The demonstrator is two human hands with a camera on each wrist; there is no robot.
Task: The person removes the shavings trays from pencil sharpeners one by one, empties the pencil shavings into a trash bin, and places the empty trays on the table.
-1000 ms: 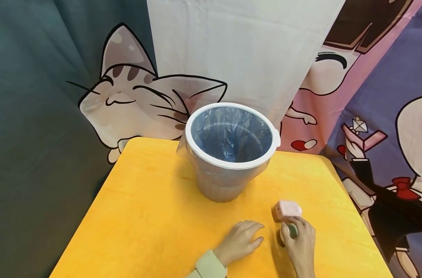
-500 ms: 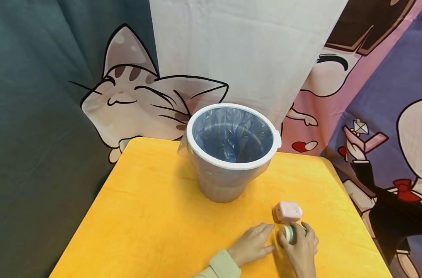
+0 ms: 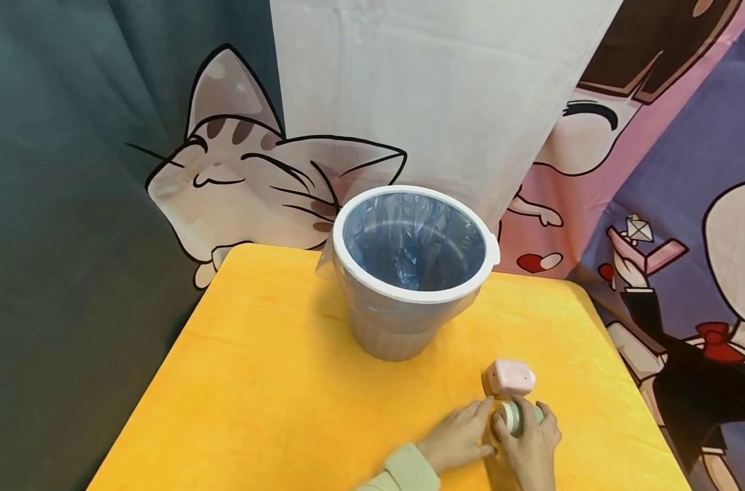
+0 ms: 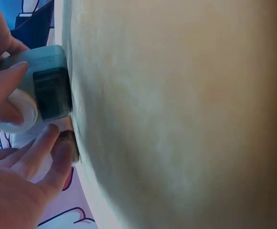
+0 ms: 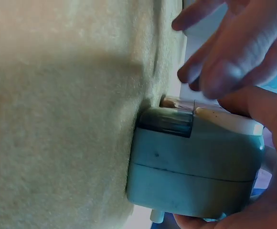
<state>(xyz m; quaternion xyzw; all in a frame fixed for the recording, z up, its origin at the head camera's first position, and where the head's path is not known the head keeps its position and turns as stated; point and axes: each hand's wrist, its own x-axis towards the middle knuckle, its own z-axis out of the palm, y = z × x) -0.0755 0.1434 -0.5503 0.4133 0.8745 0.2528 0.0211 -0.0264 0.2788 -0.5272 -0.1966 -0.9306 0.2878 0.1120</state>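
Observation:
A green device that looks like a pencil sharpener (image 3: 512, 419) stands on the table. It has a white round front part (image 4: 4, 126), a dark see-through compartment (image 4: 52, 95) low on its body, and a small stub (image 5: 157, 215) on the side. My right hand (image 3: 531, 440) grips it from above and behind, thumb over the white front. My left hand (image 3: 461, 436) is just left of it, fingers extended close to its front and holding nothing. A pink device (image 3: 511, 377), similar in shape, stands right beyond the green one and is partly hidden by it in both wrist views.
A white-rimmed bin (image 3: 385, 320) lined with a clear bag stands at the back middle of the yellow table (image 3: 256, 395). Cartoon-printed curtains (image 3: 446, 88) hang close behind the table.
My left hand has come rightward toward the green pencil sharpener. My right hand has turned the sharpener, bringing its white front into view. The pink device has not moved on the table.

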